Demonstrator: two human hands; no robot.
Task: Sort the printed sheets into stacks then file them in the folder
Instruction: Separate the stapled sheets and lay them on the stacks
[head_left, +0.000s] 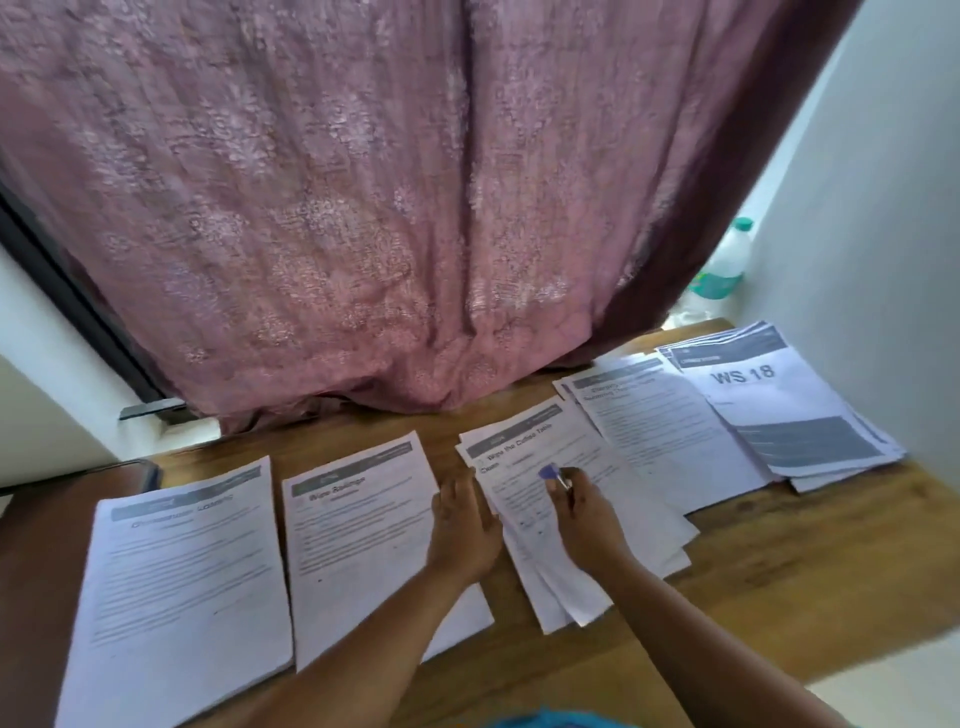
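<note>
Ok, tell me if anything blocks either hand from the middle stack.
Nothing visible does. The left hand lies flat against the middle stack's left edge, and the right hand rests on top of it, holding a small purple clip.

I see five paper stacks across the wooden table (779, 561). My left hand (462, 525) lies flat at the middle stack (597, 499), on its 9 o'clock edge; my right hand (582, 512) pinches a small purple item (548, 473) (blurred) atop it. The "WS 18" stack (779, 410) sits at 2 o'clock.
</note>
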